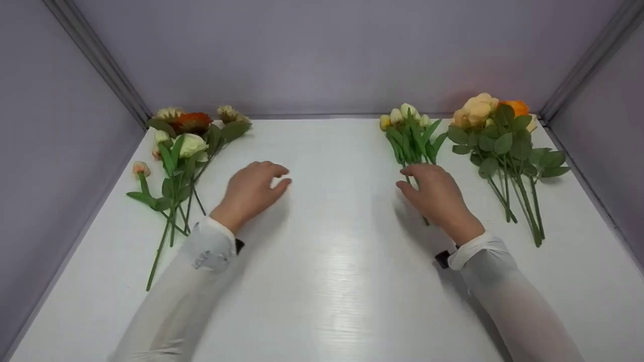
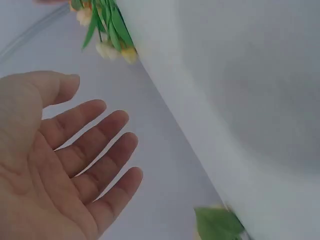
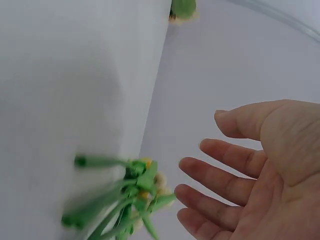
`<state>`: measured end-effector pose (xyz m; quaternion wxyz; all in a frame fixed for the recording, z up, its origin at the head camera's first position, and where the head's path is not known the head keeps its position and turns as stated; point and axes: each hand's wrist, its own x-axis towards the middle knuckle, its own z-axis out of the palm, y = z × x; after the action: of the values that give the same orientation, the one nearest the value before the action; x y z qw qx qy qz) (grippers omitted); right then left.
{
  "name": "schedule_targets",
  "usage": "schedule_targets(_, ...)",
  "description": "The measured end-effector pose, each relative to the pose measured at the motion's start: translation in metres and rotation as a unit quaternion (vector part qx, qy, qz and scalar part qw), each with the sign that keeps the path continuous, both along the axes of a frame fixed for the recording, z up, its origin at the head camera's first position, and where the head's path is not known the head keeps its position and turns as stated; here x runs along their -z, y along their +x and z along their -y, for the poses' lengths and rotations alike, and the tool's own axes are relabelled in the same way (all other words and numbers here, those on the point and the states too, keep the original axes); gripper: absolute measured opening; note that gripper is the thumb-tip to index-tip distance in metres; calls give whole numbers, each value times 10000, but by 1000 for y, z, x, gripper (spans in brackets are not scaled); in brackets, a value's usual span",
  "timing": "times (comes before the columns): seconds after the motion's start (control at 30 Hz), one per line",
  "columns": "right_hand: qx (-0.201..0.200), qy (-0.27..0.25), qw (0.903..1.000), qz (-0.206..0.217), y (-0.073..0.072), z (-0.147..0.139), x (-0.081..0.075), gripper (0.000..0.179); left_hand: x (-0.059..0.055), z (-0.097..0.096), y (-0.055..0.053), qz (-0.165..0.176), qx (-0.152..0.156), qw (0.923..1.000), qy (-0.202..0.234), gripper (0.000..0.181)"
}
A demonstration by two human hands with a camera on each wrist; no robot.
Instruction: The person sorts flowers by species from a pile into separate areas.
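Note:
My left hand (image 1: 254, 191) hovers over the white table, palm inward, its fingers relaxed and apart with nothing in them, as the left wrist view shows. To its left lies a loose group of flowers with a white bloom (image 1: 191, 146), a red-orange bloom (image 1: 193, 122) and a peach tulip (image 1: 141, 168). Over the stems of a tulip bunch (image 1: 410, 133) is my right hand (image 1: 435, 193), partly hiding them in the head view. In the right wrist view its fingers are spread and hold nothing, with the green tulip stems (image 3: 107, 210) beside and below them.
Peach roses (image 1: 478, 109) and an orange bloom (image 1: 514, 107) with leafy stems lie at the right of the white table (image 1: 332, 241). Grey-lilac panels (image 1: 322, 55) close off the back and both sides. Each wrist wears a dark device below a white sleeve (image 1: 503, 281).

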<state>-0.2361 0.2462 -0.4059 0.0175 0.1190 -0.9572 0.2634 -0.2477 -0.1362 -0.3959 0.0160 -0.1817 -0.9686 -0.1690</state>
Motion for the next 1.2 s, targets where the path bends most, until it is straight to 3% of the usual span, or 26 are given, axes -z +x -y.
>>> schedule_targets(0.1, -173, 197, 9995, -165, 1, 19, -1, 38, -7, 53, -3, 124, -786, 9966, 195, 33)
schedule_targets(0.2, -419, 347, 9979, -344, 4, 37, -3, 37, -11, 105, 0, 315, -1507, 9878, 241, 31)
schedule_targets(0.33, -854, 546, 9928, -633, 8, 65, -1, 36, -8, 161, 9, 997, -2248, 9692, 99, 33)
schedule_targets(0.47, -1366, 718, 9844, -845, 13, 102, 0, 36, -1, 199, 18, 1914, -2620, 9459, -57, 43)
schedule_targets(0.6, -1830, 971, 9731, -1011, 19, 142, 4, 34, 7, 219, 22, 2785, -2742, 9202, 220, 51)
schedule_targets(0.7, -2207, 1146, 9632, -1019, 26, 169, 8, 33, 13, 228, 23, 3256, -2860, 8978, 788, 50)
schedule_targets(0.87, -2591, 1195, 9539, -933, 36, 193, 11, 33, 18, 239, 24, 3741, -3231, 8471, 1952, 38)
schedule_targets(0.97, -2595, 1086, 9553, -912, 39, 196, 11, 32, 19, 243, 26, 3952, -3340, 8161, 2574, 31)
schedule_targets(1.07, -2568, 944, 9583, -829, 38, 195, 12, 31, 20, 246, 27, 4117, -3336, 7922, 3027, 28)
schedule_targets(1.13, -2520, 856, 9612, -734, 37, 193, 13, 30, 20, 248, 27, 4154, -3352, 7823, 3211, 27)
schedule_targets(1.2, -2464, 738, 9644, -617, 35, 191, 13, 30, 19, 251, 28, 4115, -3382, 7796, 3294, 26)
